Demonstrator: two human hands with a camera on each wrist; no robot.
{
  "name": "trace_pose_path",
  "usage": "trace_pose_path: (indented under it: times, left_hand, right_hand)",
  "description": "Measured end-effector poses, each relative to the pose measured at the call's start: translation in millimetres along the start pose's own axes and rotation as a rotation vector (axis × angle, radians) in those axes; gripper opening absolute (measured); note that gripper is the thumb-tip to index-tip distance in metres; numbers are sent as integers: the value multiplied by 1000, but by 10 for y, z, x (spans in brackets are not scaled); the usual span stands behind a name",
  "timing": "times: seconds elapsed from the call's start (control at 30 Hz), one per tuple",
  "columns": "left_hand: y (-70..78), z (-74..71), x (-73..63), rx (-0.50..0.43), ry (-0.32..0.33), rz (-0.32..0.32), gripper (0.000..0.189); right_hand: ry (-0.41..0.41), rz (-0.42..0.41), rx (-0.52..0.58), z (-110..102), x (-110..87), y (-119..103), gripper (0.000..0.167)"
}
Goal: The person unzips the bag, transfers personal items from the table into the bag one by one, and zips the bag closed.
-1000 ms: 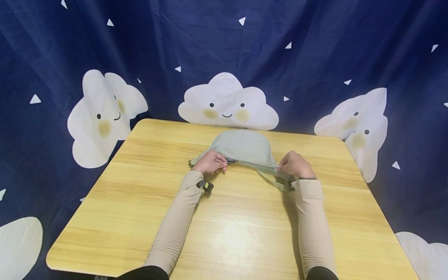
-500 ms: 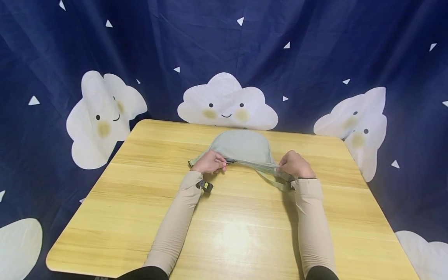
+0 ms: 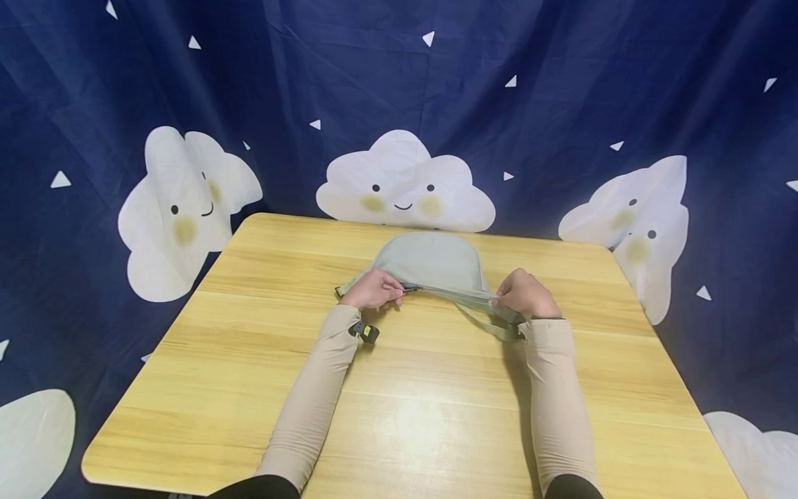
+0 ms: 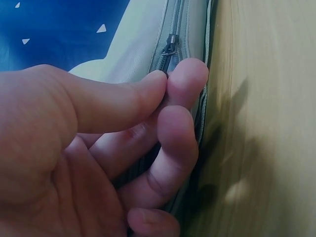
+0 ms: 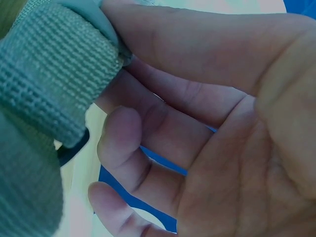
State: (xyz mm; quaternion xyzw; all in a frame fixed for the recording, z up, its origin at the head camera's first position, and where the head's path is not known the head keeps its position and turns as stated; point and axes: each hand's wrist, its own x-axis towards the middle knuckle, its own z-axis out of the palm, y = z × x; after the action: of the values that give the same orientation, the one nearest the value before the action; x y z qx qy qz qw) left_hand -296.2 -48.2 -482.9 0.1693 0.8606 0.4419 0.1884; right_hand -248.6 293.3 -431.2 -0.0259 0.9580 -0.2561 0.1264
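A pale grey-green waist bag lies near the table's far edge, rounded side away from me and zipped edge toward me. My left hand is at the left part of that edge. In the left wrist view its thumb and forefinger pinch the end of the zipper pull, just below the dark slider. My right hand pinches the bag's right end between thumb and forefinger, its other fingers loosely bent. Beside it, the woven strap fills the left of the right wrist view.
The bag's strap loops over the wooden table toward the right wrist. A black buckle shows at the bag's left end. Behind the table hangs a dark blue curtain with white clouds and triangles.
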Motion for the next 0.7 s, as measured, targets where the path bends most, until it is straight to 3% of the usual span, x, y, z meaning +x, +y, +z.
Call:
trace_pose_path:
  times: [0.7]
  left_hand:
    - [18, -11, -10, -6, -3, -19, 19]
  right_hand:
    - [-3, -15, 6, -1, 19, 20, 11]
